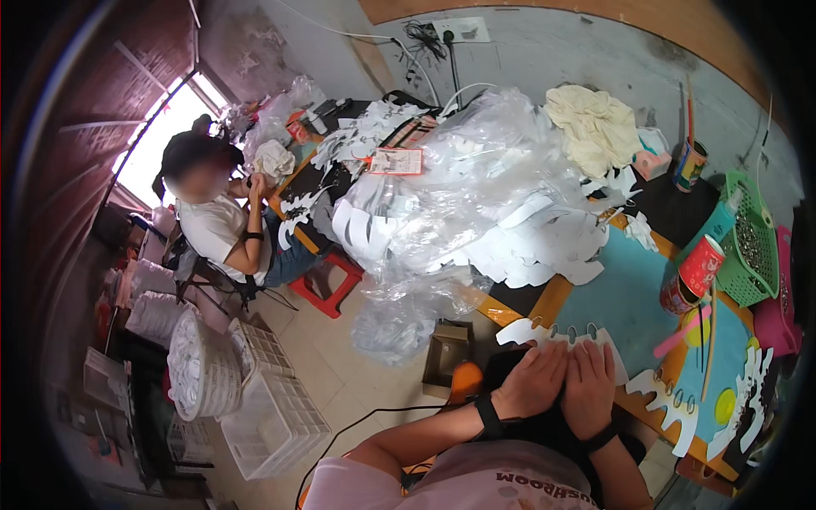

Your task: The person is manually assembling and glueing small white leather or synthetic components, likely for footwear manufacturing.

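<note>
Both my hands are side by side above my lap, at the near edge of the table. My left hand (534,380) and my right hand (588,382) press their fingers together over a white cut-out piece (514,331) with metal rings along its upper edge. The thumbs are hidden beneath. To the right, a similar white scalloped piece with rings (667,404) lies at the table edge. Beyond it are several more white cut pieces (741,408).
A large heap of white pieces under clear plastic (501,161) covers the middle of the table. At right stand a red paper cup (702,259) and a green basket of metal parts (752,255). Another person (217,212) sits at the far left, near white crates (276,425).
</note>
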A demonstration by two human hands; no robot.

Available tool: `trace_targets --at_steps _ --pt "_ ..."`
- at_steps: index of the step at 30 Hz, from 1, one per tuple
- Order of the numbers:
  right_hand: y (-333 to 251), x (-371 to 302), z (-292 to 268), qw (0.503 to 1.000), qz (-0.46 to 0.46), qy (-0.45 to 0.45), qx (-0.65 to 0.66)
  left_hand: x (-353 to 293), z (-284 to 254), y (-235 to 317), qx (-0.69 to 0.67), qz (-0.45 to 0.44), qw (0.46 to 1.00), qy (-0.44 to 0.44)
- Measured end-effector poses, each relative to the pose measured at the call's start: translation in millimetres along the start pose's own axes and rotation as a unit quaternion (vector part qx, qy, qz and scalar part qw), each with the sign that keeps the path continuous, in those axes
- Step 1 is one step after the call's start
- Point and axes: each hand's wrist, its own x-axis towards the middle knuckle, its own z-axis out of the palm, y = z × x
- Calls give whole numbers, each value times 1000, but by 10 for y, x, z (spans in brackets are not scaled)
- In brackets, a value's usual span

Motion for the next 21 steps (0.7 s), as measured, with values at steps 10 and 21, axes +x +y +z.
trace_targets --at_steps 10,21 --pt "5 -15 74 995 46 34 76 56 -14 5 -14 -24 999 32" --pt "29 -58 64 997 56 14 52 -11 62 -19 -12 -2 1000 11"
